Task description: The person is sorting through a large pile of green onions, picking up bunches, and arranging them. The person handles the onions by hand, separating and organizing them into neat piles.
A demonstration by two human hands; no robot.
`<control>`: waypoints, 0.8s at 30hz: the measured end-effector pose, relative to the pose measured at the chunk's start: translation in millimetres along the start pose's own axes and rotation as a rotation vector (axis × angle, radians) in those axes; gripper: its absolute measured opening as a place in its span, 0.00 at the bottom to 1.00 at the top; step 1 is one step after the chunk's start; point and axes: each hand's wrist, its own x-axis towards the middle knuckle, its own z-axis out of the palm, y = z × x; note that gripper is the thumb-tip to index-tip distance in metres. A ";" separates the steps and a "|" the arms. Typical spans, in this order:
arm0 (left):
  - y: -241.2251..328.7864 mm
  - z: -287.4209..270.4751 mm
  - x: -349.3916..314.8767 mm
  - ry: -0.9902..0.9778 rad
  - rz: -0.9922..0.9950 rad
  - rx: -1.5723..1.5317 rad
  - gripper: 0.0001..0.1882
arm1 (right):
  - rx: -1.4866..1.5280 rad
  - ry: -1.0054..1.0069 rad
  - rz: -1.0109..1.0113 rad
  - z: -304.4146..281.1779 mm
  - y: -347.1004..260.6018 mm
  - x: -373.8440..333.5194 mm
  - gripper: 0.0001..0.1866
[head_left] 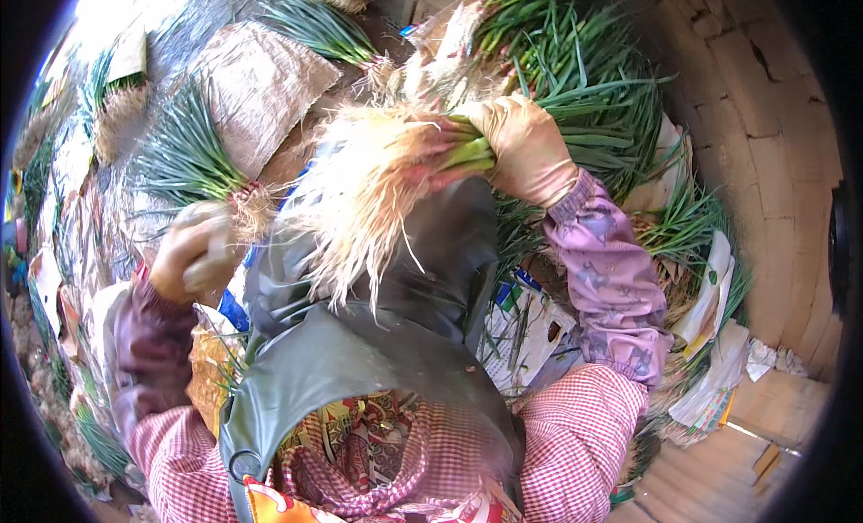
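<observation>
Your right hand [523, 150] is closed around the onion bunch [382, 177], holding it over your dark apron [378, 357], pale roots splayed leftward. Your left hand [196, 251] is blurred, fingers partly curled, near a second bunch [193, 154]; whether it grips anything, I cannot tell. A green pile [575, 87] lies beyond your right hand.

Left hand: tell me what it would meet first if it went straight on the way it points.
Probably the green bunch near its root end, just ahead of the left hand; blur and unclear depth mean it might pass above.
</observation>
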 end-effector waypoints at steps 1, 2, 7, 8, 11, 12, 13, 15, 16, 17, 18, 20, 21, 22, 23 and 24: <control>-16.1 -1.2 -45.0 0.148 -0.262 -0.898 0.11 | 0.019 -0.080 0.042 -1.3 0.3 10.1 0.24; -28.1 -5.5 -91.2 0.432 -0.440 -1.368 0.13 | 0.009 -0.063 0.030 1.1 0.1 19.4 0.24; -100.9 12.8 -196.7 0.094 -0.805 0.348 0.12 | -0.147 -0.104 -0.155 12.2 -32.4 55.2 0.23; -101.9 0.8 -172.6 0.035 -0.795 0.298 0.13 | -0.201 -0.140 -0.205 12.6 -44.5 58.9 0.23; -73.1 -24.8 -72.7 0.441 -0.399 -0.261 0.20 | -0.219 -0.237 -0.301 -2.2 -80.2 73.1 0.19; -45.3 -32.7 -39.0 0.439 -0.369 -0.815 0.23 | -0.230 -0.148 -0.400 -2.9 -92.6 83.5 0.14; -39.2 -42.6 -13.0 0.289 -0.244 -0.693 0.23 | -0.243 -0.062 -0.493 -2.0 -104.0 95.8 0.09; -45.7 -33.9 27.7 -0.141 -0.174 -0.649 0.23 | -0.284 -0.056 -0.592 -7.3 -127.9 126.6 0.10; -22.3 -32.1 35.7 -0.136 -0.174 -0.650 0.21 | -0.312 -0.060 -0.632 -8.1 -135.8 139.5 0.11; -21.3 -28.3 45.3 -0.177 -0.135 -0.761 0.20 | -0.237 0.016 -0.689 -6.4 -144.3 156.4 0.11; -18.8 -23.5 58.4 -0.237 -0.080 -0.871 0.18 | -0.280 -0.036 -0.707 -13.8 -148.2 169.5 0.14; -39.8 -32.5 72.7 -0.278 -0.082 -1.166 0.09 | -0.385 -0.001 -0.755 -5.3 -142.0 200.6 0.18; -53.7 -48.9 80.5 -0.234 -0.083 -1.180 0.08 | -0.458 0.075 -0.764 8.7 -127.4 220.3 0.19; -62.3 -67.9 84.9 -0.184 -0.079 -1.185 0.08 | -0.523 0.164 -0.708 16.1 -120.2 241.6 0.21; -72.5 -80.1 98.4 -0.137 -0.037 -1.204 0.08 | -0.614 0.237 -0.641 16.6 -110.4 257.2 0.23; -82.7 -92.5 98.2 0.093 -0.046 -1.156 0.09 | -0.911 0.283 -0.579 23.2 -108.5 280.5 0.28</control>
